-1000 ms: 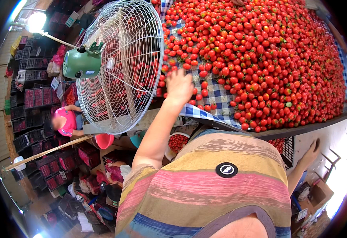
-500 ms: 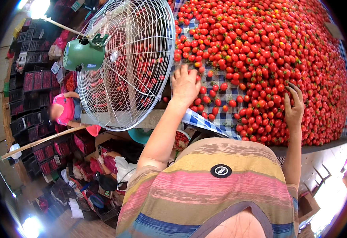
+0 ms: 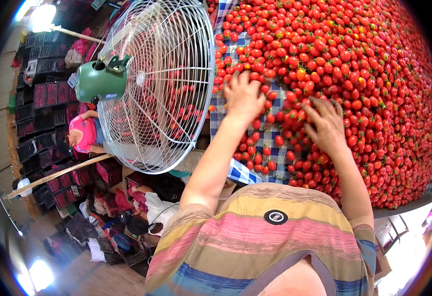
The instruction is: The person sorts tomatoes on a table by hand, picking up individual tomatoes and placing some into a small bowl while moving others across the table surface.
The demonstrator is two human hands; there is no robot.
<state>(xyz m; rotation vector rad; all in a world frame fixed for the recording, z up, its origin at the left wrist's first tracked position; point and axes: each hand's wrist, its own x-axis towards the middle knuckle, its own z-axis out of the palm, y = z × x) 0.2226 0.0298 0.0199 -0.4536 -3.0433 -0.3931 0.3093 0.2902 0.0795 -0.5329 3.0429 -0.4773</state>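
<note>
A large heap of red cherry tomatoes (image 3: 364,89), some with green stems, covers most of the table in front of me. My left hand (image 3: 244,97) lies palm down on loose tomatoes at the heap's left side, fingers spread. To its right, my right hand (image 3: 327,124) rests on the heap's near part with its fingers apart, beside tomatoes blurred by motion. Between my hands, patches of the blue-and-white checked cloth (image 3: 275,130) show through scattered tomatoes. What lies under my palms is hidden.
Close on my left stands a big fan with a wire cage (image 3: 157,89) and green motor (image 3: 102,81). Beyond it are stacked dark crates (image 3: 51,93) and a person in a pink top (image 3: 83,133). A wooden pole (image 3: 60,173) slants across the left.
My right hand has moved left across the heap, and tomatoes have shifted left onto the bare cloth. My left hand has moved slightly forward and to the right.
</note>
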